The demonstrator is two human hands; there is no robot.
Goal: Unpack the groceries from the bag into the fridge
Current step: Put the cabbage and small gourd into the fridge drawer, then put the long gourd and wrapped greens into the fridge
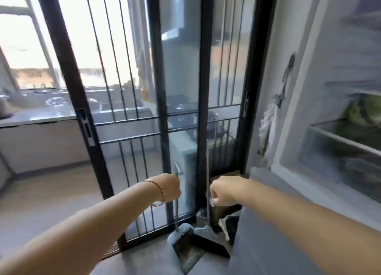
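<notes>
A barred door (156, 120) stands in the middle. Behind it, on the left, a surface (41, 118) runs under a window (26, 48). The open fridge (305, 101) is on the right, with a vegetable (358, 109) on a shelf above a drawer (340, 151). Bags (268, 126) hang between door and fridge. On the floor (41, 202) before the door, a dustpan (183, 250) stands left of a broom (210, 241), touching it. The left hand (171, 189) is around the dustpan's handle and the right hand (221, 192) is just beside the broom's pole.
</notes>
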